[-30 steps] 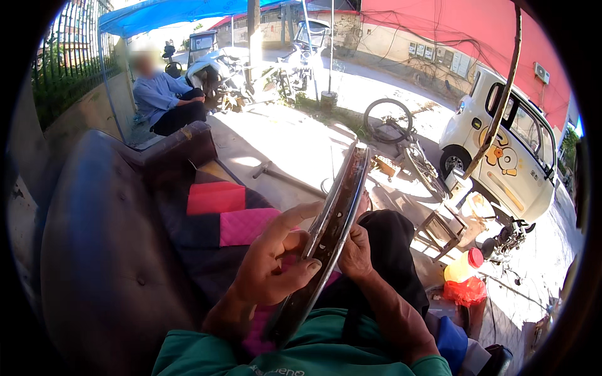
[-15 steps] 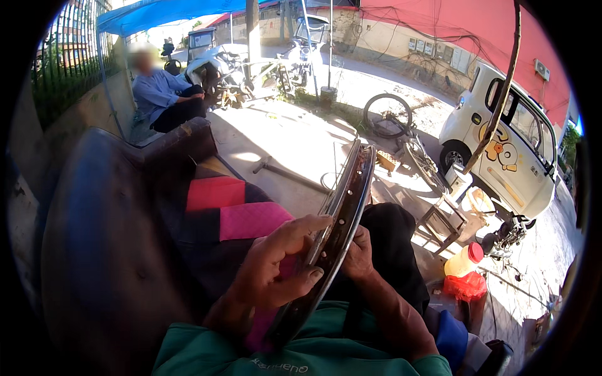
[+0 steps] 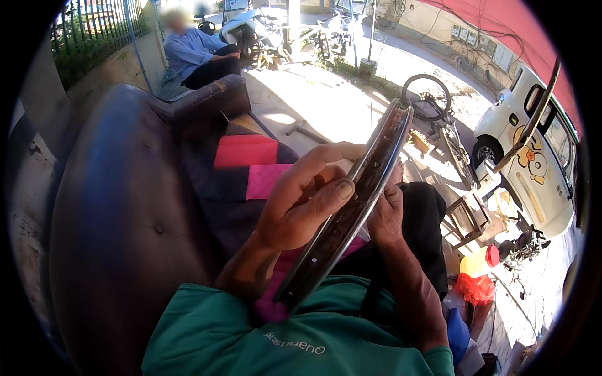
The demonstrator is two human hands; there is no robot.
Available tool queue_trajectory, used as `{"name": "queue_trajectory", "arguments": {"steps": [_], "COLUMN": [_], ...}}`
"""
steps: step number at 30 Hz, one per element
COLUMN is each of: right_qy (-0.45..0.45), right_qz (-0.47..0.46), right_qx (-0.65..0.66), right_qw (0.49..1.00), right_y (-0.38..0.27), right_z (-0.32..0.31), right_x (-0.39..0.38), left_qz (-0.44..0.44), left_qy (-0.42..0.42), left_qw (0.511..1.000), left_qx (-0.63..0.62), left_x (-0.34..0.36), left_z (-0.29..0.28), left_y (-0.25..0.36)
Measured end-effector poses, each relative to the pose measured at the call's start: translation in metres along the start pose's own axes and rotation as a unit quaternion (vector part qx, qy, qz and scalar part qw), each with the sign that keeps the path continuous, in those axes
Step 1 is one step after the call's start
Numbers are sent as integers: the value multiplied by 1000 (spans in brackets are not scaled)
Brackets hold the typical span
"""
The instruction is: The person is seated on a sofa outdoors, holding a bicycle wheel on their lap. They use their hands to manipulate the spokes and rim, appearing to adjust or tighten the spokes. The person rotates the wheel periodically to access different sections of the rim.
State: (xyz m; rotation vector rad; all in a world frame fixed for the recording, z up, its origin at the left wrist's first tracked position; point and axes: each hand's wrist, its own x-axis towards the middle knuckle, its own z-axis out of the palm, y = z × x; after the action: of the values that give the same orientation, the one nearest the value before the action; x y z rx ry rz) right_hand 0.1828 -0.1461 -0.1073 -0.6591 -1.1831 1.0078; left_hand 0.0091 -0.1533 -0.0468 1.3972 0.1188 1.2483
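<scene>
A bare bicycle wheel rim (image 3: 331, 240) stands tilted in front of my chest, its brown-stained channel with small holes facing me. My left hand (image 3: 301, 203) is at its left side, the thumb tip pressed on the channel and the index finger reaching toward the far edge. The other left fingers bend in at the rim's side. On the far right side of the rim, my right hand (image 3: 387, 216) is closed, with its fingertips partly hidden by the metal. What those fingers pinch does not show.
I sit on a dark padded sofa (image 3: 135, 207) with red and pink patches (image 3: 246, 151). A hammer-like tool (image 3: 304, 130) lies ahead. To the right are a bicycle (image 3: 427, 97), a wooden stool frame (image 3: 467, 219), a red-lidded jar (image 3: 480, 262) and a white van (image 3: 533, 147). A person (image 3: 191, 53) sits far left.
My left thumb has moved onto the rim's channel, and the left hand sits higher along it. The whole view has shifted, so the surroundings appear further right and higher.
</scene>
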Motion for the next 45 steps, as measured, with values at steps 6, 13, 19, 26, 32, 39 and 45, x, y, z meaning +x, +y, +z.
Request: {"name": "queue_trajectory", "arguments": {"steps": [6, 13, 19, 26, 32, 39, 45], "right_qy": [32, 53, 57, 70, 42, 15, -18], "right_qz": [-5, 31, 23, 28, 34, 29, 18], "right_qx": [-48, -66, -125, -147, -99, -123, -142], "right_qw": [998, 996, 990, 986, 994, 992, 990], "right_y": [11, 26, 38, 33, 31, 27, 33], "right_z": [3, -3, -16, -4, -10, -11, -11], "right_x": [19, 42, 55, 53, 47, 41, 35], "left_qz": [2, -6, 13, 15, 30, 21, 15], "left_qy": [-29, -4, 21, 43, 39, 34, 40], "left_qw": [999, 1000, 1000, 998, 997, 998, 998], "left_qx": [-29, 15, 3, 42, 57, 55, 36], "left_x": [20, 45, 54, 58, 54, 58, 60], "left_z": [-19, -33, -38, -44, -41, -39, -42], "left_y": [-6, -5, -14, -16, -13, -13, -18]}}
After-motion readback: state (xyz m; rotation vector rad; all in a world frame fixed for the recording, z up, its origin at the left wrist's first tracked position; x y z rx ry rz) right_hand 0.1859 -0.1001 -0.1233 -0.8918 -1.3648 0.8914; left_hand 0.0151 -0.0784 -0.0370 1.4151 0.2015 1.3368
